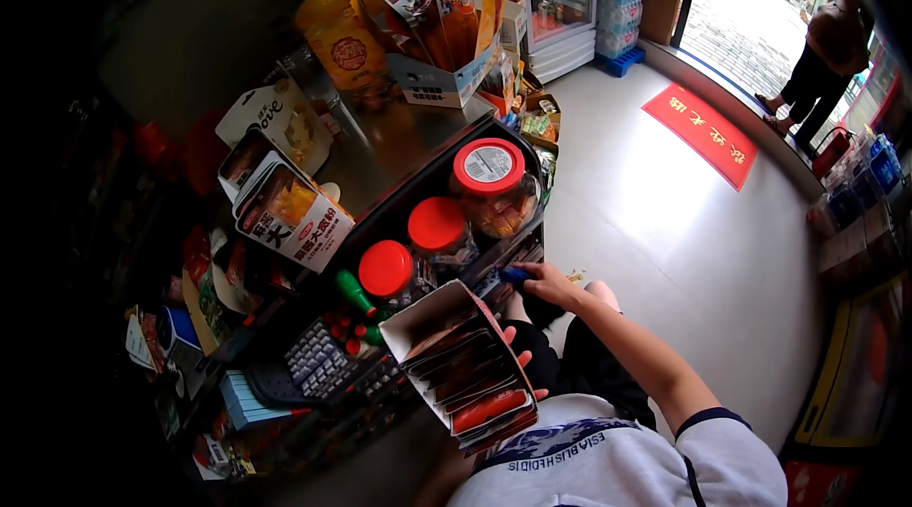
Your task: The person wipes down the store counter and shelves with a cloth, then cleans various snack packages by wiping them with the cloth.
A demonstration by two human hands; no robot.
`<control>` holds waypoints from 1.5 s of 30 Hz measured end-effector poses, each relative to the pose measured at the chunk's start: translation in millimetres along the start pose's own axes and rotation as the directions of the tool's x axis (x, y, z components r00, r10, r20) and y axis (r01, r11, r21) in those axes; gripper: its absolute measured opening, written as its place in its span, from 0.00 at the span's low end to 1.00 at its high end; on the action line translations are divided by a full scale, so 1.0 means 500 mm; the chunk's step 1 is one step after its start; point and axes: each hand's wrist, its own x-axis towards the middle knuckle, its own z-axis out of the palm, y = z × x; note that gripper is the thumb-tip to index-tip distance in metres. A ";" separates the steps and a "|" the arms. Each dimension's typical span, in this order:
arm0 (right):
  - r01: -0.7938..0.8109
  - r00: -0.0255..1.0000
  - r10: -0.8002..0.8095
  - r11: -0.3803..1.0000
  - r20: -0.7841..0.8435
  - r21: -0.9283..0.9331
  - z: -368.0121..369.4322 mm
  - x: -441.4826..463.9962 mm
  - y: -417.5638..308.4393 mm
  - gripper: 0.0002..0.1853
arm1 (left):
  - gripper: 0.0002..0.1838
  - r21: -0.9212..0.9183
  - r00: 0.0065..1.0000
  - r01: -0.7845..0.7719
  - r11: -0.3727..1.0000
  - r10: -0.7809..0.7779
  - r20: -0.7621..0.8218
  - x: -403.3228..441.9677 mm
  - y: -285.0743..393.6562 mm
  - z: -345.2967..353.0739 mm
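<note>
The box (408, 325) is sitting just below the middle of the frame, tilting so that its open top is facing the camera, and the left hand (524, 358) is holding it, the fingers curling along its right side while the palm is hiding from view. Nothing visible is covering that open top, so a slackening grip or a steeper lean could be sending the packets (465, 364) sliding out toward the lower part of the frame. Slack at the upper left end, where bare wall is showing, could also be letting them slump. The box's left corner is appearing close to a green bottle (354, 293) and the nearest red-lidded jar (385, 268), so a careless swing that way could be knocking something over on the table (375, 136). At the centre, the right hand (548, 285) is closing its fingers around a blue item (516, 274), too small to make out; a weak pinch, if it is one, could be dropping it to the floor (608, 193). As for looks, the box is showing pale inner walls and a darker, printed-looking outer edge. The packets are standing in a row like cards, mostly dark with lighter edges, and a bright red one is catching the light at the lower end.
</note>
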 end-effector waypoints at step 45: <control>0.246 0.775 -0.500 0.801 -0.385 -0.546 -0.111 0.003 -0.491 0.54 | 0.45 0.593 0.871 -0.452 0.666 0.474 0.132 0.377 0.119 0.158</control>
